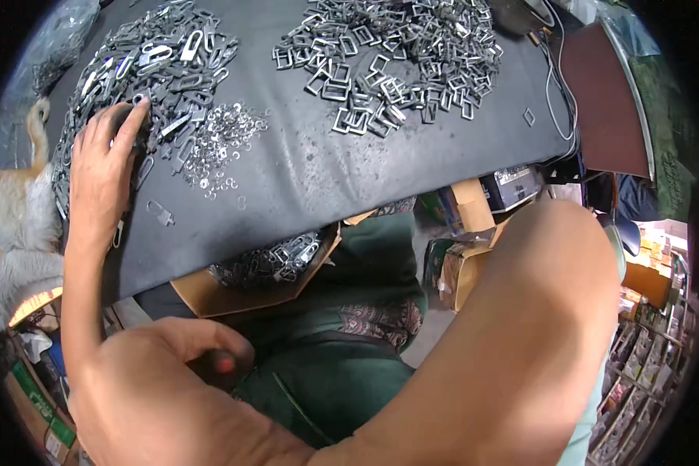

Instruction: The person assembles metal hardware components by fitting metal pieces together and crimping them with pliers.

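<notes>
My left hand (105,151) lies on a heap of grey metal clasps (175,66), long pieces with oval slots. Its fingers are apart and bent over the heap, and the index fingertip touches a clasp's ringed end. What is under the palm is hidden. My right arm (520,311) bends at the right and crosses the lower edge. A curled hand at the lower left, seemingly my right hand (202,338), is close and blurred, with a small red spot inside its curl. Beside the clasps lies a pile of small silvery rings (221,140).
A heap of rectangular metal frames (396,58) covers the table's (287,186) far middle. Under the near edge sits a cardboard box (241,299) of metal pieces. A white-and-orange cat (19,210) lies at the left edge. Cables (555,85) run along the right.
</notes>
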Action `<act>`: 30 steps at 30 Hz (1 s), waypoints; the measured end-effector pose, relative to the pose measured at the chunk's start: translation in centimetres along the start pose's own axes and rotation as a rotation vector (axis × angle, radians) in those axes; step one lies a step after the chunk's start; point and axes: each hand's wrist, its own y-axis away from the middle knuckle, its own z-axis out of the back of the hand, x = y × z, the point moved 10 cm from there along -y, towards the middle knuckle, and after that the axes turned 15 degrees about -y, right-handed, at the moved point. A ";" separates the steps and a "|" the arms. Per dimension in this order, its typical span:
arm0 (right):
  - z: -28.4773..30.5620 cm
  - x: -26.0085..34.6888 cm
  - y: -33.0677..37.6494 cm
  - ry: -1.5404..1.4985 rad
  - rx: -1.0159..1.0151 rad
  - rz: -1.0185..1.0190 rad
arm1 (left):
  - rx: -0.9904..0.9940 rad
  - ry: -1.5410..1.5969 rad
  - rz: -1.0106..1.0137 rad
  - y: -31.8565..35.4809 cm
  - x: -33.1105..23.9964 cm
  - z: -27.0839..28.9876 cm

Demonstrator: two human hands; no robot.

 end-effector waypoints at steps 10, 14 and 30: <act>0.3 -0.2 1.0 0.011 0.031 -0.045 | -0.019 -0.106 -0.205 0.1 0.8 -2.4; 0.8 -1.8 1.6 0.002 0.051 -0.106 | -0.128 -0.103 -0.212 -0.3 -0.8 -0.1; 2.3 -23.0 19.9 0.251 -0.908 -0.946 | 0.011 2.210 0.968 9.5 -0.2 -3.0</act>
